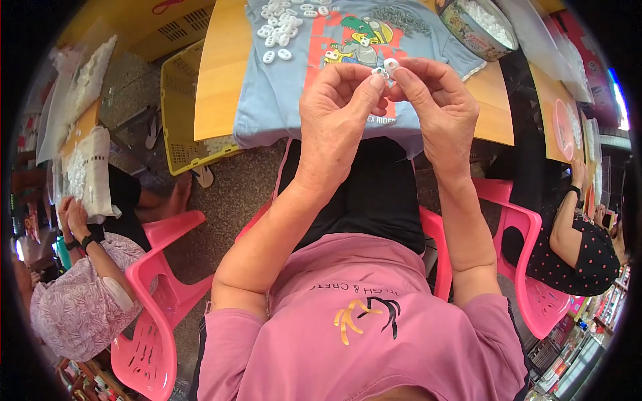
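My left hand (338, 113) and my right hand (441, 107) meet over the near part of a light blue T-shirt (267, 100) spread on the table. Both are closed in a pinch, thumbs against fingers. Between the fingertips is a small white plastic piece (380, 71), partly covered by the fingers. Whether it is one part or two, I cannot tell. Beyond my left hand lies a loose pile of white oval pieces with holes (284, 28). A heap of small dark metal parts (404, 20) lies on the shirt, beyond my right hand.
A round tin (478, 27) of small white parts stands at the far right of the wooden table (217, 73). To the left is a yellow crate (177, 113). People sit on pink chairs at both sides, one chair (157, 287) at left, another (528, 260) at right.
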`<state>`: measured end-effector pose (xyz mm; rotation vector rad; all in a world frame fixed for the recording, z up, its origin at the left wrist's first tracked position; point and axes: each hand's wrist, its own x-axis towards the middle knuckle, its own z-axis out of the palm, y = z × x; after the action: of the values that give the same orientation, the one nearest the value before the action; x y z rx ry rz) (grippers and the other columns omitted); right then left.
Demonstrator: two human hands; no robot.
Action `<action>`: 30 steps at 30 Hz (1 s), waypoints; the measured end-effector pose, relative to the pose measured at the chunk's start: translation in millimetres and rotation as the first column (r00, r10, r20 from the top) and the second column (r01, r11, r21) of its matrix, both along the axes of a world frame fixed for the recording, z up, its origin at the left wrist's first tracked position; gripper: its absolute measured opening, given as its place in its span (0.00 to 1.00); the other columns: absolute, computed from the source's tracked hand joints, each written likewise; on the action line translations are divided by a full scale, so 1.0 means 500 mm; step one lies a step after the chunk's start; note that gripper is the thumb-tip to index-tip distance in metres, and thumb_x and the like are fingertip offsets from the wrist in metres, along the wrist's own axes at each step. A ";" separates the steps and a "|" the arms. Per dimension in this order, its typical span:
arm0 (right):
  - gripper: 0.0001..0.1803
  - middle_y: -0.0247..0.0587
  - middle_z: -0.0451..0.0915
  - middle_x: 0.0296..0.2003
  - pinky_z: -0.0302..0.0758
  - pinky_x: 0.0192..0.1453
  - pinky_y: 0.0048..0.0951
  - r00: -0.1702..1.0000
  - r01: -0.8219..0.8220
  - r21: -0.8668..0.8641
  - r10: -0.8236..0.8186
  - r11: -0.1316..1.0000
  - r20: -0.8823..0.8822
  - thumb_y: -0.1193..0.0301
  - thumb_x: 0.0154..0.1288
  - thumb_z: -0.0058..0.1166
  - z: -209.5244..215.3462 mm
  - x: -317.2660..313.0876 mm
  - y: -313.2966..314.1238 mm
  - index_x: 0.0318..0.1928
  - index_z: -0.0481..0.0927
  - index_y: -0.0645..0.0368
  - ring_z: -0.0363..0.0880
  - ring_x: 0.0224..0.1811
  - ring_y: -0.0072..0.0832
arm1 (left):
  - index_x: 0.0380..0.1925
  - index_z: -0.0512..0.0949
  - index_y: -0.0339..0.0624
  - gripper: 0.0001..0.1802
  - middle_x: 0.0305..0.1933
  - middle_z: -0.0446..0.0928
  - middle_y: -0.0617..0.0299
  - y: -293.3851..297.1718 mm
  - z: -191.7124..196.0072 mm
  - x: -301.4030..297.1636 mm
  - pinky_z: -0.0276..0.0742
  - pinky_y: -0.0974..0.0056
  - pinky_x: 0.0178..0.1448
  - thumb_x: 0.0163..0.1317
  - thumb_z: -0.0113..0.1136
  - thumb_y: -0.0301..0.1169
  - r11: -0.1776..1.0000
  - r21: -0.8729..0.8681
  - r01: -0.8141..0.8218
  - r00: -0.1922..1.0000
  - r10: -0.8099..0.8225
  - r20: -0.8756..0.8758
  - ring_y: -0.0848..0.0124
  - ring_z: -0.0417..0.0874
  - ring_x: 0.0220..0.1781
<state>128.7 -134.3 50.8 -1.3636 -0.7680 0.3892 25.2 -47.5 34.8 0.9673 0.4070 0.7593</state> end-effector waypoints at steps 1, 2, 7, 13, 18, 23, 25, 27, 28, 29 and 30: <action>0.10 0.39 0.84 0.36 0.79 0.42 0.20 1.000 0.000 0.000 0.000 1.000 0.000 0.77 0.65 0.61 -0.001 0.001 0.000 0.45 0.80 0.67 0.83 0.35 0.22 | 0.41 0.75 0.33 0.10 0.35 0.80 0.58 -0.001 0.001 0.000 0.79 0.68 0.41 0.65 0.62 0.28 1.000 -0.010 0.005 1.000 -0.005 0.006 0.75 0.80 0.34; 0.10 0.38 0.84 0.37 0.79 0.42 0.19 1.000 -0.013 0.004 0.013 1.000 0.015 0.77 0.64 0.61 -0.002 0.001 0.000 0.45 0.80 0.67 0.83 0.36 0.20 | 0.41 0.75 0.33 0.10 0.35 0.80 0.58 -0.001 0.000 0.000 0.79 0.68 0.41 0.65 0.62 0.28 1.000 -0.010 0.005 1.000 -0.005 0.006 0.75 0.80 0.34; 0.09 0.36 0.83 0.35 0.74 0.36 0.17 0.998 0.001 0.008 -0.001 1.000 0.062 0.77 0.65 0.61 -0.009 -0.004 0.002 0.45 0.81 0.66 0.77 0.30 0.16 | 0.38 0.75 0.30 0.10 0.34 0.81 0.55 0.001 -0.003 -0.002 0.79 0.70 0.40 0.66 0.61 0.28 0.996 -0.084 0.036 0.998 -0.032 0.047 0.74 0.81 0.33; 0.08 0.35 0.83 0.33 0.72 0.33 0.16 0.998 -0.006 -0.003 0.006 1.000 0.055 0.77 0.65 0.61 -0.009 -0.009 0.003 0.44 0.81 0.66 0.75 0.29 0.15 | 0.37 0.76 0.29 0.11 0.33 0.81 0.55 0.007 -0.002 -0.007 0.79 0.69 0.40 0.65 0.63 0.29 0.994 -0.091 0.053 0.997 -0.048 0.054 0.73 0.81 0.33; 0.08 0.35 0.82 0.32 0.72 0.34 0.18 0.998 -0.059 -0.013 0.059 0.998 -0.031 0.76 0.65 0.61 -0.017 -0.009 0.009 0.44 0.80 0.67 0.75 0.29 0.16 | 0.38 0.77 0.29 0.11 0.33 0.81 0.56 0.015 -0.010 -0.007 0.79 0.69 0.40 0.64 0.64 0.29 0.996 -0.072 0.055 0.998 -0.054 0.023 0.74 0.81 0.33; 0.09 0.35 0.81 0.31 0.72 0.34 0.20 0.970 -0.098 0.045 0.106 0.994 -0.218 0.74 0.66 0.60 -0.029 0.010 0.006 0.44 0.80 0.65 0.75 0.28 0.18 | 0.40 0.77 0.32 0.12 0.35 0.81 0.59 0.032 -0.008 -0.002 0.76 0.71 0.40 0.63 0.65 0.29 0.993 -0.013 0.115 0.993 -0.115 -0.020 0.76 0.79 0.35; 0.09 0.35 0.81 0.31 0.72 0.34 0.20 0.948 -0.105 0.061 0.119 0.993 -0.295 0.74 0.66 0.60 -0.024 0.013 0.002 0.44 0.80 0.65 0.75 0.27 0.19 | 0.43 0.78 0.35 0.13 0.40 0.80 0.62 0.034 -0.004 -0.002 0.73 0.71 0.43 0.63 0.66 0.31 0.989 0.086 0.117 0.992 -0.113 -0.048 0.77 0.78 0.40; 0.16 0.36 0.81 0.32 0.72 0.33 0.21 0.862 -0.139 0.130 0.185 0.982 -0.472 0.74 0.67 0.59 -0.019 0.018 -0.004 0.53 0.75 0.64 0.75 0.27 0.19 | 0.46 0.78 0.36 0.15 0.42 0.79 0.63 0.032 -0.010 0.004 0.73 0.71 0.46 0.65 0.64 0.33 0.985 0.104 0.138 0.990 -0.135 -0.030 0.78 0.77 0.42; 0.16 0.36 0.81 0.32 0.72 0.33 0.21 0.866 -0.128 0.138 0.178 0.982 -0.468 0.74 0.67 0.59 -0.016 0.017 -0.007 0.53 0.75 0.64 0.75 0.27 0.19 | 0.49 0.78 0.37 0.16 0.45 0.78 0.64 0.030 -0.016 0.008 0.72 0.71 0.48 0.66 0.63 0.35 0.982 0.114 0.154 0.988 -0.153 -0.013 0.79 0.76 0.45; 0.20 0.35 0.80 0.33 0.72 0.34 0.22 0.828 -0.176 0.157 0.233 0.972 -0.510 0.74 0.67 0.59 -0.012 0.012 -0.011 0.57 0.71 0.63 0.75 0.28 0.19 | 0.49 0.78 0.37 0.16 0.45 0.78 0.64 0.029 -0.026 0.011 0.72 0.71 0.48 0.66 0.63 0.35 0.979 0.122 0.165 0.986 -0.165 -0.012 0.79 0.76 0.45; 0.25 0.35 0.80 0.34 0.72 0.34 0.22 0.785 -0.223 0.179 0.286 0.958 -0.550 0.74 0.67 0.58 -0.009 0.010 -0.012 0.62 0.67 0.62 0.75 0.29 0.19 | 0.51 0.77 0.37 0.17 0.47 0.77 0.64 0.027 -0.037 0.012 0.71 0.71 0.49 0.69 0.59 0.38 0.965 0.132 0.226 0.973 -0.229 0.011 0.79 0.75 0.45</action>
<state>133.5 -140.5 46.5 -0.9586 -0.4538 0.9175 31.1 -34.1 16.1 1.1038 0.2198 0.5938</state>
